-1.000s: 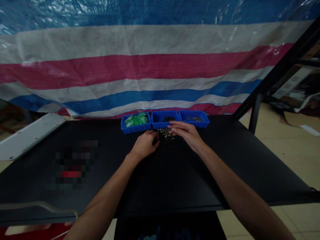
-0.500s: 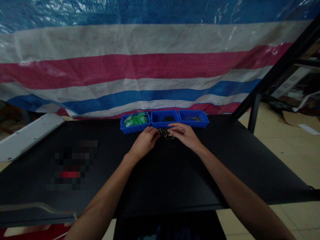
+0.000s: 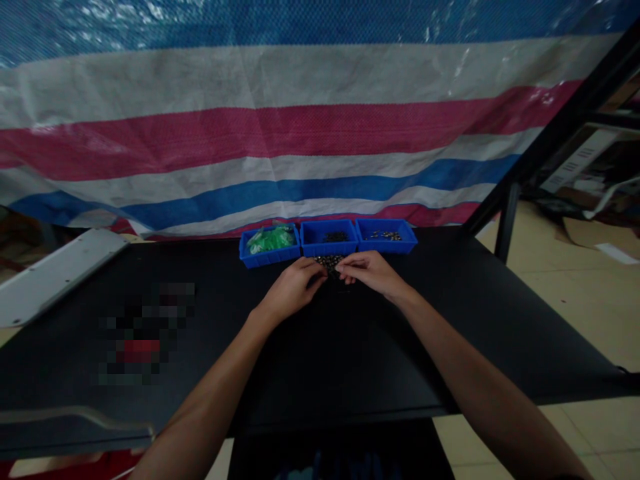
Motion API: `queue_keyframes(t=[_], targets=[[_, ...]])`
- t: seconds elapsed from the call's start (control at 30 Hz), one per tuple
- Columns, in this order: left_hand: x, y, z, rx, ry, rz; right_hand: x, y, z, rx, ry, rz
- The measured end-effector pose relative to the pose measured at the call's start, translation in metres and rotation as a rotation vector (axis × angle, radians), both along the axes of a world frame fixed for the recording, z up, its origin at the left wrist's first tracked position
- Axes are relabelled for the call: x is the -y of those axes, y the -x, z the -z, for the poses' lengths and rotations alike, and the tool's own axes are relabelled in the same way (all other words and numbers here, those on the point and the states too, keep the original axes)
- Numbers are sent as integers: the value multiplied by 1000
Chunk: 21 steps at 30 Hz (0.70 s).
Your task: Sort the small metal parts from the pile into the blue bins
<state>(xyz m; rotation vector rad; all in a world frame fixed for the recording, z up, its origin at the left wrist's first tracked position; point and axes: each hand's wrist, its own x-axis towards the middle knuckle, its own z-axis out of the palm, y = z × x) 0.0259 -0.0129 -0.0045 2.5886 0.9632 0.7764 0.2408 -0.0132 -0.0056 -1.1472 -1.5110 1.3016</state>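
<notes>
Striped tarpaulin in blue, white and red, hanging beyond the left hand and right hand; black surface below both; black frame and pale tiled floor right of the right hand; dim light.

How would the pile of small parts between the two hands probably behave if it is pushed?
The pile would probably spread, not move as one block, because it consists of many separate pieces. It may slide easily, since the table looks flat and smooth. Its metallic shine suggests hard material, so probably not fragile.
</notes>
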Motion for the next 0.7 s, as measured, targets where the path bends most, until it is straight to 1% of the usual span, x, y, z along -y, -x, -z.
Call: queue_keyframes(t=[0.07,0.2,0.27,0.43,0.57,0.7], targets=[[-1,2,3,-69,6,3,1,-1,-2,-37,6,54],[-2,4,6,-171,14,-31,5,4,-9,-337,-27,121],[-2,5,5,-204,24,-62,6,6,-10,-416,-38,126],[-2,4,3,-226,19,-119,7,8,-9,-380,-6,121],[-3,3,5,-239,-12,-123,7,7,-8,-330,8,108],[-4,3,9,-251,-12,-165,7,7,-9,-301,26,102]])
